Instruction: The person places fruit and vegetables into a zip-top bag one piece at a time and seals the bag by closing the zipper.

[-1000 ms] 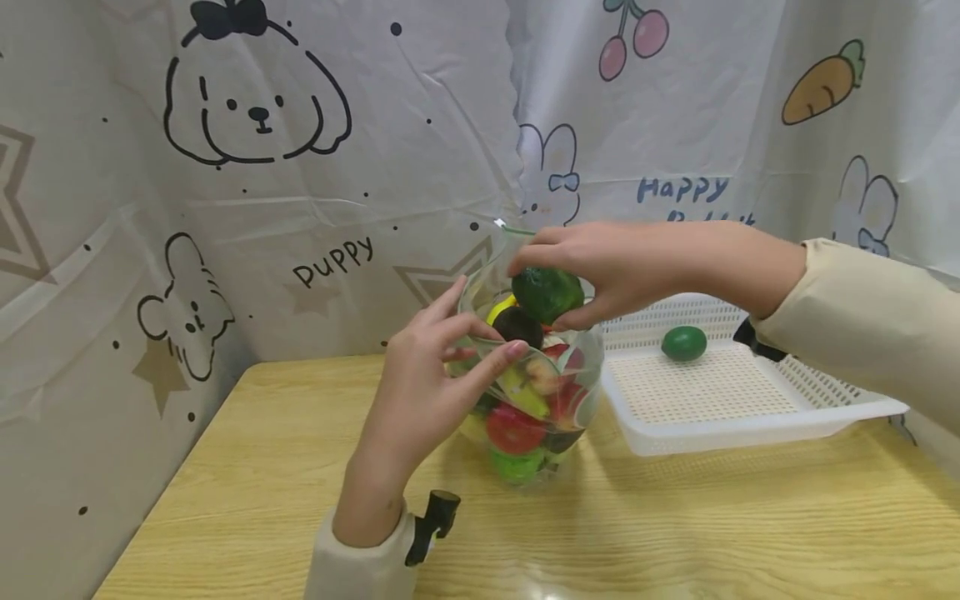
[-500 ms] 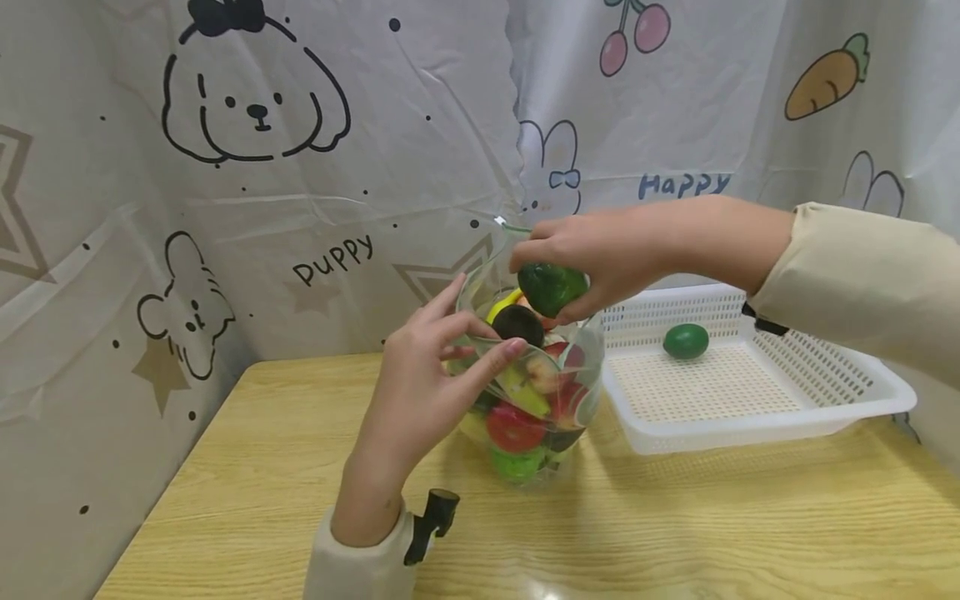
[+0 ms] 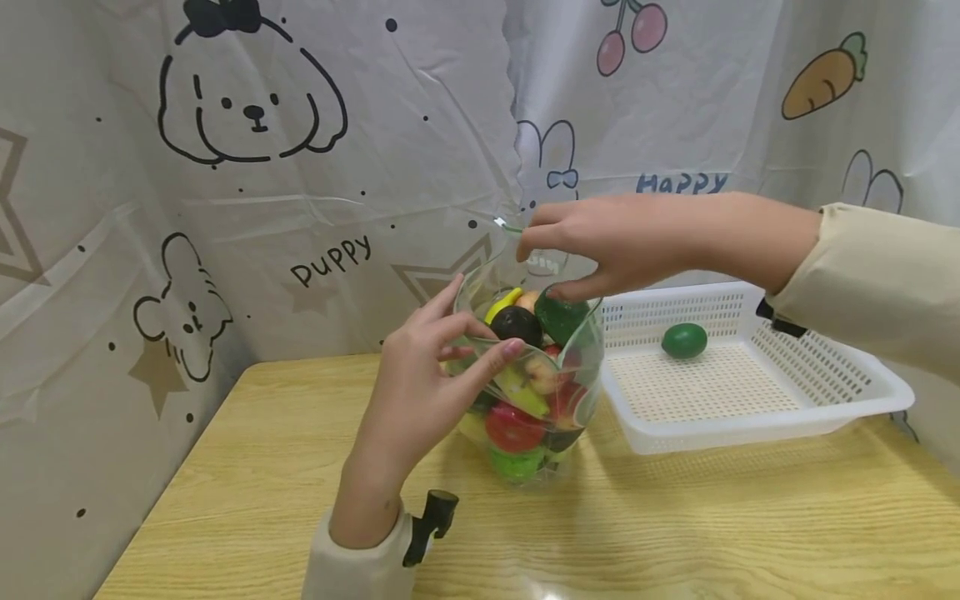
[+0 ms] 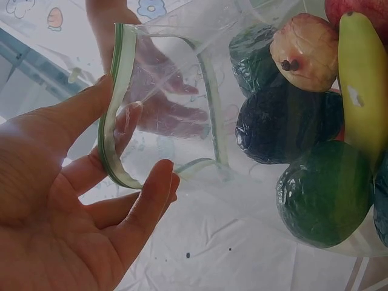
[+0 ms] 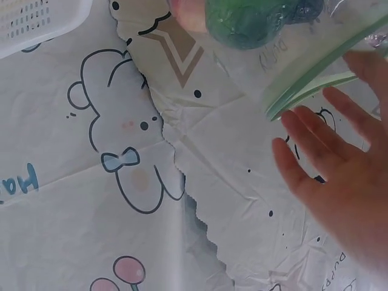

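A clear zip bag (image 3: 594, 354) full of play fruit stands upright on the table. My left hand (image 3: 416, 375) pinches its near left edge, thumb outside and fingertips inside; the green zip rim (image 4: 107, 151) shows in the left wrist view. Over the bag's mouth hovers my right hand (image 3: 618, 240), fingers loosely bent around nothing. Just under its thumb lies a dark green avocado-like fruit (image 3: 564, 317) inside the bag, beside a blackish round fruit (image 3: 517, 325). A yellow banana (image 4: 362, 79), a red fruit (image 3: 514, 428) and several others fill the bag.
Right of the bag sits a white perforated plastic basket (image 3: 738, 432) holding one green lime-like fruit (image 3: 684, 340). The wooden table (image 3: 300, 467) meets a printed cloth (image 3: 420, 108) hung behind and at the left.
My right hand has let go of the dark green fruit, which now rests at the right inside the bag. The hand has risen slightly. My left hand has kept its grip.
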Motion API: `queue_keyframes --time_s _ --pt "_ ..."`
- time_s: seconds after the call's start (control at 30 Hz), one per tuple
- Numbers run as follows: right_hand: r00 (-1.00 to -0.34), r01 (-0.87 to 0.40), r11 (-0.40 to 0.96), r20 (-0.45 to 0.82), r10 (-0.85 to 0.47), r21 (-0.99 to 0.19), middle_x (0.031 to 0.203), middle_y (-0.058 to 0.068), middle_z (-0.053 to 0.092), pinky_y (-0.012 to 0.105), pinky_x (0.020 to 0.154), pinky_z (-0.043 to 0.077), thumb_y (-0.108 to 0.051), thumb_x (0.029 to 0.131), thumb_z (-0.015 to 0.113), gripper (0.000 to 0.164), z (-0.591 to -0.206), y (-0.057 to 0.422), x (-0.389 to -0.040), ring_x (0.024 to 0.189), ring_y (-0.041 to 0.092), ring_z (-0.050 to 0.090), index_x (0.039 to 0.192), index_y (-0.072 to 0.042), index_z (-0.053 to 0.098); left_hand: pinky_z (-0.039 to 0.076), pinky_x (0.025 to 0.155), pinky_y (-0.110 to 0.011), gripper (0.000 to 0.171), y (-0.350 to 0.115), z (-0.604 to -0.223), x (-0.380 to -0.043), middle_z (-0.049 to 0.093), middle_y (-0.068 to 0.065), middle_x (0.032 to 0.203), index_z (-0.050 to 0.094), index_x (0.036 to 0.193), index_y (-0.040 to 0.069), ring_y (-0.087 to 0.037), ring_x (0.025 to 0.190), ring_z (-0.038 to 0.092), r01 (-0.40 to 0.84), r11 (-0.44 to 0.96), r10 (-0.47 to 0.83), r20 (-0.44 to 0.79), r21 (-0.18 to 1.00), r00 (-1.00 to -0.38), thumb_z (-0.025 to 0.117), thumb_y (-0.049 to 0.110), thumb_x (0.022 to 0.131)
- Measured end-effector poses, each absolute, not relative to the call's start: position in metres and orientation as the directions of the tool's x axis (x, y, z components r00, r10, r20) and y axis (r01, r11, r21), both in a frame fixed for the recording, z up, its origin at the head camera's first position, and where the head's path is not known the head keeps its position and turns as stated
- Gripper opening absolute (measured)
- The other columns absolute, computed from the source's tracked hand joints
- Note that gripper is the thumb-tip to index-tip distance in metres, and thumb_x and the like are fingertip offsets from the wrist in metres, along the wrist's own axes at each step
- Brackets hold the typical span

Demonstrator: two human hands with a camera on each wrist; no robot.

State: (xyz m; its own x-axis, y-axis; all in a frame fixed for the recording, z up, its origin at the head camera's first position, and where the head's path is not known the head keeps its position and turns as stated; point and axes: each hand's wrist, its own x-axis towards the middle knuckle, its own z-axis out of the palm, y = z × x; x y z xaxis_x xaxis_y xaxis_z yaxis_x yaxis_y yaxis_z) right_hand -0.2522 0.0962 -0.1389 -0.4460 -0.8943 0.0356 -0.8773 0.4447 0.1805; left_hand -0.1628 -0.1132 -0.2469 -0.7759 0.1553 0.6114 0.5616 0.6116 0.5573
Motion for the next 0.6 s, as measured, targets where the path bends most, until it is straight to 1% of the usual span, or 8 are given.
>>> queue_keyframes --time_s 0.07,0.13,0.23,0.3,0.37,0.43,0.5,0.6 --pt "-0.433 -0.874 0.441 0.085 -0.898 0.203 0.120 0.007 0.057 0.042 0.085 0.054 -0.028 0.086 0.062 0.037 -0.138 0.098 -0.253 0.097 0.020 0.058 0.120 -0.013 0.057 0.059 0.075 -0.031 0.029 -0.113 -0.247 -0.162 0.041 -0.014 0.146 0.065 0.075 0.018 -0.026 0.121 0.051 0.562 0.611 0.155 0.612 0.558 -0.776 0.064 0.047 0.081" --pt "-0.425 -0.863 0.446 0.136 -0.895 0.238 0.117 0.008 0.059 0.042 0.082 0.055 -0.026 0.087 0.060 0.033 -0.136 0.101 -0.254 0.095 0.020 0.058 0.118 -0.013 0.059 0.059 0.076 -0.031 0.029 -0.113 -0.246 -0.162 0.041 -0.014 0.147 0.064 0.075 0.019 -0.025 0.121 0.051 0.559 0.610 0.154 0.609 0.561 -0.778 0.064 0.047 0.081" --pt "-0.418 -0.833 0.470 0.226 -0.880 0.292 0.110 0.008 0.062 0.041 0.070 0.058 -0.021 0.088 0.058 0.025 -0.134 0.107 -0.256 0.083 0.020 0.059 0.111 -0.012 0.061 0.059 0.076 -0.030 0.030 -0.112 -0.246 -0.162 0.041 -0.013 0.147 0.064 0.075 0.019 -0.024 0.121 0.051 0.555 0.606 0.151 0.603 0.569 -0.783 0.064 0.048 0.081" --pt "-0.438 -0.802 0.511 0.277 -0.855 0.309 0.105 0.008 0.063 0.042 0.061 0.057 -0.019 0.088 0.056 0.021 -0.134 0.113 -0.259 0.074 0.020 0.058 0.107 -0.012 0.062 0.059 0.076 -0.030 0.030 -0.111 -0.245 -0.162 0.041 -0.013 0.147 0.064 0.074 0.019 -0.024 0.121 0.050 0.553 0.604 0.149 0.600 0.574 -0.786 0.064 0.049 0.080" --pt "-0.475 -0.772 0.556 0.302 -0.826 0.306 0.101 0.008 0.063 0.042 0.056 0.055 -0.017 0.088 0.055 0.019 -0.134 0.121 -0.263 0.069 0.020 0.056 0.104 -0.011 0.063 0.059 0.076 -0.030 0.030 -0.111 -0.246 -0.162 0.042 -0.013 0.147 0.065 0.074 0.019 -0.025 0.123 0.049 0.555 0.601 0.149 0.602 0.575 -0.784 0.064 0.049 0.080" --pt "-0.531 -0.742 0.606 0.298 -0.793 0.288 0.101 0.010 0.063 0.043 0.056 0.054 -0.018 0.088 0.054 0.019 -0.135 0.131 -0.270 0.070 0.022 0.057 0.104 -0.011 0.063 0.059 0.076 -0.030 0.030 -0.111 -0.246 -0.162 0.042 -0.013 0.146 0.064 0.074 0.019 -0.025 0.123 0.048 0.558 0.603 0.148 0.607 0.570 -0.781 0.065 0.048 0.080" --pt "-0.587 -0.715 0.648 0.277 -0.761 0.264 0.102 0.011 0.063 0.045 0.059 0.055 -0.019 0.088 0.054 0.021 -0.139 0.142 -0.279 0.076 0.025 0.061 0.105 -0.011 0.062 0.059 0.076 -0.030 0.030 -0.111 -0.245 -0.162 0.042 -0.013 0.146 0.064 0.073 0.019 -0.026 0.123 0.049 0.558 0.607 0.148 0.609 0.566 -0.779 0.065 0.048 0.080" --pt "-0.669 -0.675 0.713 0.249 -0.700 0.192 0.106 0.014 0.063 0.050 0.066 0.056 -0.019 0.089 0.054 0.023 -0.152 0.160 -0.294 0.089 0.030 0.062 0.109 -0.010 0.062 0.059 0.076 -0.031 0.030 -0.112 -0.245 -0.161 0.042 -0.013 0.146 0.064 0.073 0.018 -0.026 0.121 0.051 0.555 0.613 0.150 0.606 0.562 -0.781 0.065 0.048 0.080"
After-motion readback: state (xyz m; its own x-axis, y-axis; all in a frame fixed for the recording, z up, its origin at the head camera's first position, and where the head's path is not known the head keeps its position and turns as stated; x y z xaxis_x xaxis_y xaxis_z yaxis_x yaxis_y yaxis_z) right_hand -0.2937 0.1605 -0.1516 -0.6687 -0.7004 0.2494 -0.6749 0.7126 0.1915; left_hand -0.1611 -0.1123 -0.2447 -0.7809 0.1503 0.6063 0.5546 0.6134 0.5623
